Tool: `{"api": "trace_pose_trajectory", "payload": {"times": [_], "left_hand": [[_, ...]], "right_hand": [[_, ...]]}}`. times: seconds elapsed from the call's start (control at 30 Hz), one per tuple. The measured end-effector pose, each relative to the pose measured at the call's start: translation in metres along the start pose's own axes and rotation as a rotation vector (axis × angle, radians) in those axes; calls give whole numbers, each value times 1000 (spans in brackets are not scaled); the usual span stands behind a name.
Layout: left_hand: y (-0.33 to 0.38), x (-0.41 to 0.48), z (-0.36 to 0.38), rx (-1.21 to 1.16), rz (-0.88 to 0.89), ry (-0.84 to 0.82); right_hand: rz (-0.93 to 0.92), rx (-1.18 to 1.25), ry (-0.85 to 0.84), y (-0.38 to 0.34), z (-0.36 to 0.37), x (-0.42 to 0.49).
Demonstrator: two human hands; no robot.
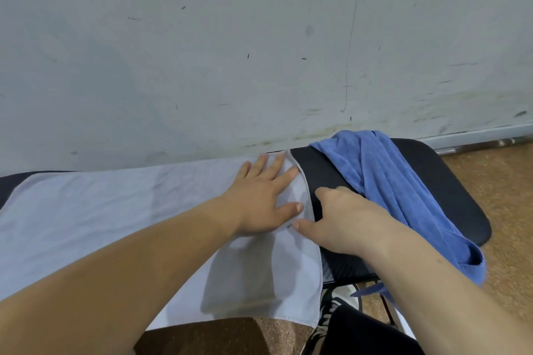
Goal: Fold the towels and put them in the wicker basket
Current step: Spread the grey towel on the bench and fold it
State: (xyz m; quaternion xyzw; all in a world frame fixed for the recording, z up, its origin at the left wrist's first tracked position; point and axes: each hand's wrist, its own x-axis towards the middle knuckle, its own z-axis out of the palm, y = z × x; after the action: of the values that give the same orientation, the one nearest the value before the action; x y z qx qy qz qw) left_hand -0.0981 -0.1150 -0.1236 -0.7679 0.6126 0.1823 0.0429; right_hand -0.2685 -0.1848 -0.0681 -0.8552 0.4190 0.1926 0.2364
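White towel [115,210] spread flat on the black table [444,181], both hands at its right end.
The left grip [265,196] lies open, fingers straight, pressing the towel. The right grip [343,222] sits at the towel's edge with curled fingers; whether it pinches the cloth, I cannot tell. A crumpled blue towel [383,181] drapes beside it.

A black tabletop [450,181] carries two towels. A pale towel [115,210] lies spread flat on it, under my left fingers [284,177] and stretching far to their left, its near end hanging over the front edge. Its right hem stops at my right fingers [327,194]. Just right of those a blue towel [383,181] lies rumpled, one end drooping off the near edge. Bare black shows between the towels.
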Motion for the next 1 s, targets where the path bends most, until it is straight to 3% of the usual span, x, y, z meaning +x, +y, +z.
{"api": "trace_pose_trajectory", "payload": {"times": [0.23, 0.43, 0.6, 0.73, 0.9, 1.0], "left_hand": [[13, 36, -1, 51, -73, 9], [13, 34, 8, 51, -65, 34], [19, 8, 4, -43, 34, 147], [23, 1, -13, -76, -25, 222], [39, 27, -29, -265, -162, 209], [50, 47, -24, -345, -287, 198]], "right_hand": [[-71, 63, -31, 19, 3, 5], [28, 73, 49, 26, -2, 5], [68, 104, 50, 26, 0, -2], [113, 60, 52, 30, 10, -10], [18, 309, 127, 37, 33, -17], [-7, 608, 126, 42, 34, -19]]}}
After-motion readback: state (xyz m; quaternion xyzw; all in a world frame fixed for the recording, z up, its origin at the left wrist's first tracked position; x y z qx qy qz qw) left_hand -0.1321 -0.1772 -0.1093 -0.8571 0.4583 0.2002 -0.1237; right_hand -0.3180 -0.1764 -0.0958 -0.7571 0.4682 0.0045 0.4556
